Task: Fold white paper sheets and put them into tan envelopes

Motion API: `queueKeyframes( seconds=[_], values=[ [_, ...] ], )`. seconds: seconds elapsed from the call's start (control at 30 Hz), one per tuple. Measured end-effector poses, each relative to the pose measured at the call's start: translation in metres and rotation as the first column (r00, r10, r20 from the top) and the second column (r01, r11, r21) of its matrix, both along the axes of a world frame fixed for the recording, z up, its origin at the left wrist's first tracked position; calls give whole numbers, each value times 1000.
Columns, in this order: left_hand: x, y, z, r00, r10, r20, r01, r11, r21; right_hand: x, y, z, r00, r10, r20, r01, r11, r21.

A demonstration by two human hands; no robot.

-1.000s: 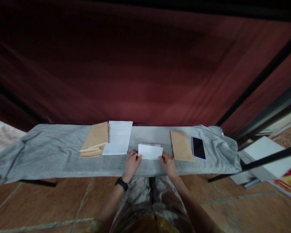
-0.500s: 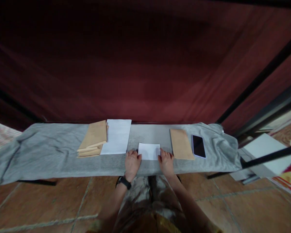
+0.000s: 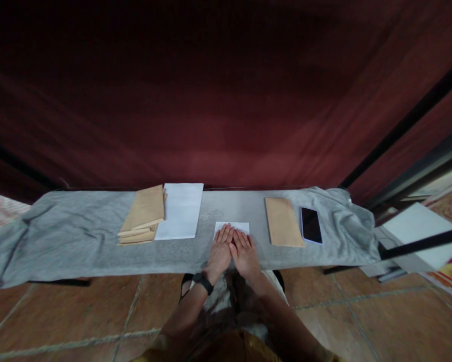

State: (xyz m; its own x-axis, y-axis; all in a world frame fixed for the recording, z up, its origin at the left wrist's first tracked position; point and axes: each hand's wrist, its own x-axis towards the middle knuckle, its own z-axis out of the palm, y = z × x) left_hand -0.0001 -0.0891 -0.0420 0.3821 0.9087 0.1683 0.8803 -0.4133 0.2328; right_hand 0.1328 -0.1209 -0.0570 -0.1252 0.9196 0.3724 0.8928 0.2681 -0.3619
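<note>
A folded sheet of white paper (image 3: 231, 224) lies on the grey cloth in front of me, mostly covered by my hands. My left hand (image 3: 220, 250) rests flat on its left half, fingers stretched out. Beside it, my right hand (image 3: 244, 253) presses flat on the right half, its fingers also straight. The two hands touch or nearly touch along their inner edges. Only the paper's far strip and corners show past my fingertips.
Left of my hands is a stack of white paper (image 3: 181, 211), partly under several brown envelopes (image 3: 145, 208). To the right lie a single brown envelope (image 3: 284, 222) and a phone (image 3: 310, 225). Grey cloth (image 3: 93, 236) covers the narrow bench; a dark red curtain (image 3: 226, 125) hangs behind.
The raised flap of the white paper was folded down flat. Both hands then moved inward from its side edges and now lie flat on top of it.
</note>
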Motion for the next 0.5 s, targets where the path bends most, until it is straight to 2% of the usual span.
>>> queueKeyframes(
  seconds=[0.07,0.17,0.5],
  values=[
    [3,0,-6,999,17,-34,-18,999,-37,0,-3,-3,1000,5,26,-5,1000,2],
    [4,-2,-10,997,64,-46,-66,998,-24,9,-8,-6,997,11,71,-11,1000,12],
    [-19,0,-10,969,242,-38,-241,970,31,36,-16,-6,991,-51,123,56,998,-35]
  ],
)
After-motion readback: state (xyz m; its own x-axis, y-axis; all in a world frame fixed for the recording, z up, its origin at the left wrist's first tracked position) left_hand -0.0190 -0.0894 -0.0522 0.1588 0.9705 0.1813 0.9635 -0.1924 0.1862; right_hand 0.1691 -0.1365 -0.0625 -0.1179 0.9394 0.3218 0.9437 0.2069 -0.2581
